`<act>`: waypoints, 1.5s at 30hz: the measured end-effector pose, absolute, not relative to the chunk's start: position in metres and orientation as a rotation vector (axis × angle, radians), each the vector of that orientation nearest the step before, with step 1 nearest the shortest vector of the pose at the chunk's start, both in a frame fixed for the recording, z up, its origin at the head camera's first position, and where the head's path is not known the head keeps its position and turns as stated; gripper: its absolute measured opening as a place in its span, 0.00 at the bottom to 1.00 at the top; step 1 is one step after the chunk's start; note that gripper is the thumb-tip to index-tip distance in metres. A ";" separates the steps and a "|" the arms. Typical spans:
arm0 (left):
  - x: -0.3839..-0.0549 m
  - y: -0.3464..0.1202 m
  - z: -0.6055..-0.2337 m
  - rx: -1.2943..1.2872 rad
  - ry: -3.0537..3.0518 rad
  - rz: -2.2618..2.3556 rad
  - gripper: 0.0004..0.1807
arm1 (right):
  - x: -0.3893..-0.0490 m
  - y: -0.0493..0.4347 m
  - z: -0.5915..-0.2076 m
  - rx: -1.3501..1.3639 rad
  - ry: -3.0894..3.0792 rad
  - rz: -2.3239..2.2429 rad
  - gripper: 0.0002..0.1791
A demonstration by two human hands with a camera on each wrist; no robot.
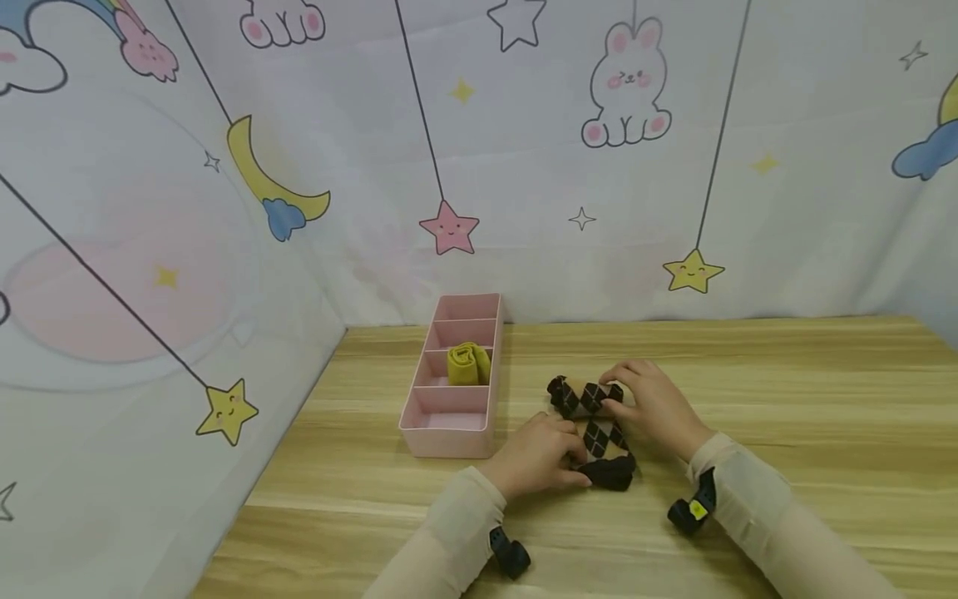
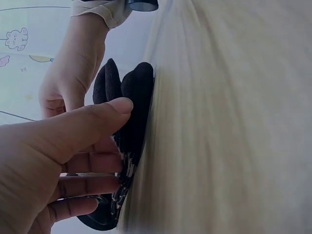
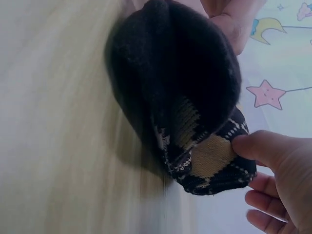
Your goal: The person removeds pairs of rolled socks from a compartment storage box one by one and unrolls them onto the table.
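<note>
Lower centre of the frame, your left hand [image 1: 537, 457] pinches the dark cuff [image 1: 609, 472] of an argyle sock [image 1: 596, 438], thumb on the near side and fingers curled behind. The sock lies on the wooden table [image 1: 808, 408], just right of centre, its far end folded over; whether it is one sock or a pair, you cannot tell. Slightly farther up and right, your right hand [image 1: 662, 409] grasps that fold between thumb and fingers. The knit looks light, soft and limp, unlikely to slip or break, but apt to spring loose if you let the fold go. Your best hold is probably both edges of the folded end, with the cuff kept flat. Beyond, left of centre, a pink divided box [image 1: 449, 443] holds a yellow-green fabric roll [image 1: 462, 367] in its second compartment from the front.
</note>
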State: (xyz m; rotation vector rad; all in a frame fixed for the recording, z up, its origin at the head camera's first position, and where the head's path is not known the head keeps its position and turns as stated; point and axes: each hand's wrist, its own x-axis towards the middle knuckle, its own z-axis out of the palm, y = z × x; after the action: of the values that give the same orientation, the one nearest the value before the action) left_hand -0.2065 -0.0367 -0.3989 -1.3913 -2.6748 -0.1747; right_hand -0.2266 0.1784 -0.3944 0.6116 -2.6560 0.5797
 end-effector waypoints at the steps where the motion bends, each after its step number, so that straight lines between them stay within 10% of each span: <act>1: -0.207 -0.037 -0.399 -1.392 -2.677 -0.182 0.13 | -0.228 0.178 -0.394 0.603 -2.646 0.574 0.12; 24: -0.206 -0.042 -0.411 -1.431 -2.663 -0.269 0.12 | -0.244 0.173 -0.407 0.566 -2.717 0.630 0.06; 45: -0.208 -0.044 -0.412 -1.362 -2.660 -0.307 0.14 | -0.248 0.174 -0.410 0.651 -2.808 0.507 0.20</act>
State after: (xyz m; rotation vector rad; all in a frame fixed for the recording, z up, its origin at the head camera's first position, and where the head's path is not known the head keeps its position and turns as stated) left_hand -0.2079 -0.0443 -0.4120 -1.3616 -2.6600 -0.3066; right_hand -0.2483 0.1736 -0.4095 0.6511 -2.8075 0.5074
